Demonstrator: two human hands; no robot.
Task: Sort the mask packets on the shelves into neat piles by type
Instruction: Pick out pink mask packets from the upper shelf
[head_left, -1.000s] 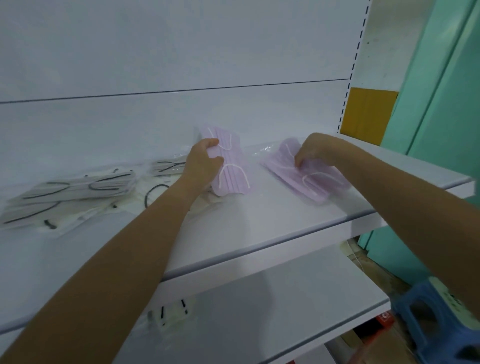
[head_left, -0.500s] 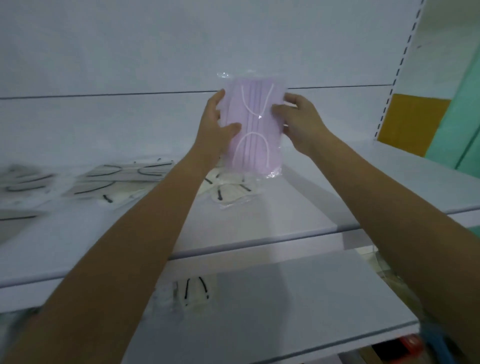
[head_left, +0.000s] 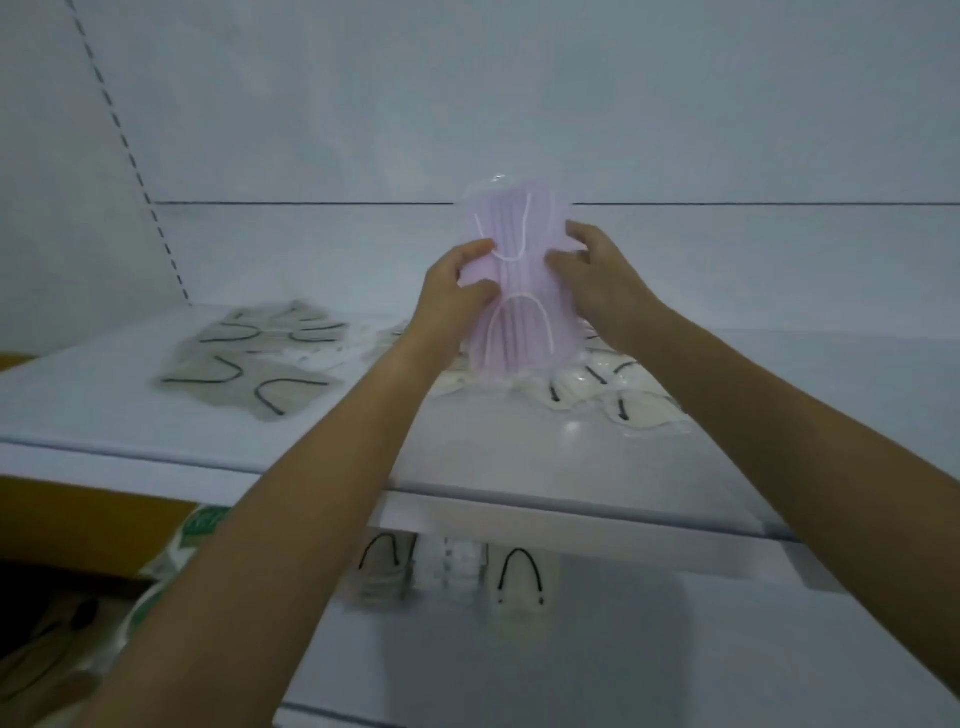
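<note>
I hold a stack of pink mask packets (head_left: 519, 291) upright above the upper shelf (head_left: 467, 452). My left hand (head_left: 457, 291) grips its left edge and my right hand (head_left: 597, 280) grips its right edge. Under the stack lie white mask packets with black ear loops (head_left: 613, 395). Grey mask packets with black loops (head_left: 254, 364) lie spread out on the shelf to the left. More packets with black loops (head_left: 452, 571) sit at the back of the lower shelf, partly hidden by the upper shelf's edge.
A white back panel (head_left: 519, 104) closes the shelf, with a slotted upright (head_left: 130, 156) at the left. The lower shelf (head_left: 571, 649) juts out below. At the lower left are a brown surface and patterned bags (head_left: 171, 551).
One second ago each hand held pink packets low on the shelf's right. Both hands now hold them together as one upright stack, carried left over the white packets; the view has swung left.
</note>
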